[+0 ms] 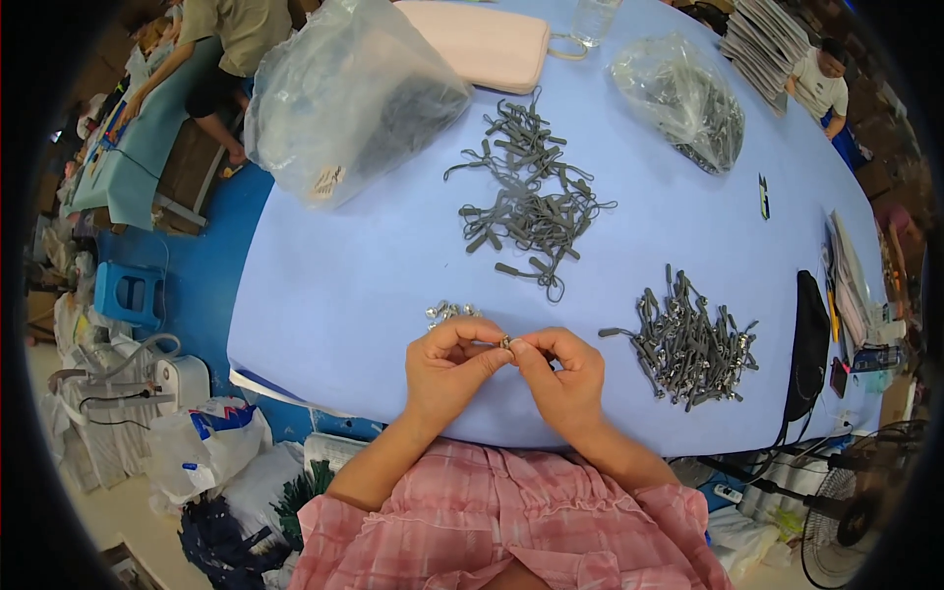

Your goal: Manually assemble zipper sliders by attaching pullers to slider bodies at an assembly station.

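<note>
Fingers near silver bits, bags beyond

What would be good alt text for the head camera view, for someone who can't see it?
A person's left hand and right hand meet over a blue table, pinching a small, mostly hidden item. Silvery pieces lie beyond the left hand, dark corded pulls farther out, and more pulls with metal parts to the right.

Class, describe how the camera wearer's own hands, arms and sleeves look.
The left hand and right hand are ungloved, with no watch or bracelet visible. Both forearms are bare, and the loose sleeves are pink with a pale check pattern.
</note>
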The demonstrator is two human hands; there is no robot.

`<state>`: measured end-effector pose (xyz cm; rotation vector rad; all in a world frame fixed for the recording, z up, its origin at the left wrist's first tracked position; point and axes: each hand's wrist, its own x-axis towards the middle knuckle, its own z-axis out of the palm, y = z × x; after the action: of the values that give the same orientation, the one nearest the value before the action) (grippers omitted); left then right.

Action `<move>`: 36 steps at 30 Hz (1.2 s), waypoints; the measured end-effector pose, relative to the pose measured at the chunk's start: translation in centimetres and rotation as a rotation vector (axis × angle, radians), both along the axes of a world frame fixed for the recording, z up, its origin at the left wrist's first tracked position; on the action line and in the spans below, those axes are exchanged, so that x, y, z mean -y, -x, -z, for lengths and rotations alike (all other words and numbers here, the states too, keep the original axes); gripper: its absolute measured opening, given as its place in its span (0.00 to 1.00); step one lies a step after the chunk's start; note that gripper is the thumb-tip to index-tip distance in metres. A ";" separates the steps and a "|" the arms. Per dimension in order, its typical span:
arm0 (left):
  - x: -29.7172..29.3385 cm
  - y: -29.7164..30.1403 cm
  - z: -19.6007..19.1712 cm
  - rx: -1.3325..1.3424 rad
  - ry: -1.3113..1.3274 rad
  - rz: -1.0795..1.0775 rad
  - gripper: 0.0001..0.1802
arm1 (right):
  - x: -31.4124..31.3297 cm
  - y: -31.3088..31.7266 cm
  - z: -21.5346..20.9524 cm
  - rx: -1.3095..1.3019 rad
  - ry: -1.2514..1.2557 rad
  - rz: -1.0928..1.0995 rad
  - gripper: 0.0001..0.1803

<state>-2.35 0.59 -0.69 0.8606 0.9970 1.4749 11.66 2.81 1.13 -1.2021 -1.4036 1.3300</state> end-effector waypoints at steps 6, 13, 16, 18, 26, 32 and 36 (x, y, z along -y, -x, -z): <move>-0.4 1.2 -0.6 -0.251 0.004 0.105 0.08 | -2.0 -1.5 -0.3 0.178 -0.236 -0.274 0.04; -0.1 1.0 0.3 0.022 0.142 0.160 0.10 | -2.0 -1.4 0.0 -0.067 0.295 -0.238 0.05; 0.0 0.7 0.2 0.259 0.190 0.020 0.08 | -1.3 -1.4 1.6 -0.131 0.136 -0.119 0.07; 0.1 0.3 0.1 0.156 0.175 0.002 0.07 | -0.3 -1.7 0.7 -0.174 0.159 -0.046 0.07; 0.6 0.0 -1.0 -0.271 0.167 0.259 0.08 | -0.3 -1.5 0.8 -0.443 0.207 0.037 0.09; 0.4 0.5 -1.6 -0.028 0.316 0.227 0.06 | -0.5 -2.4 0.8 0.022 -0.278 -0.187 0.06; 0.2 0.4 -1.0 -0.661 -0.125 0.029 0.06 | -0.9 -3.0 -0.6 0.228 -0.235 -0.311 0.05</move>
<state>-2.76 0.41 0.32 1.5015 1.3671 1.2531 14.63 3.66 1.68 -1.0311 -1.9161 1.2147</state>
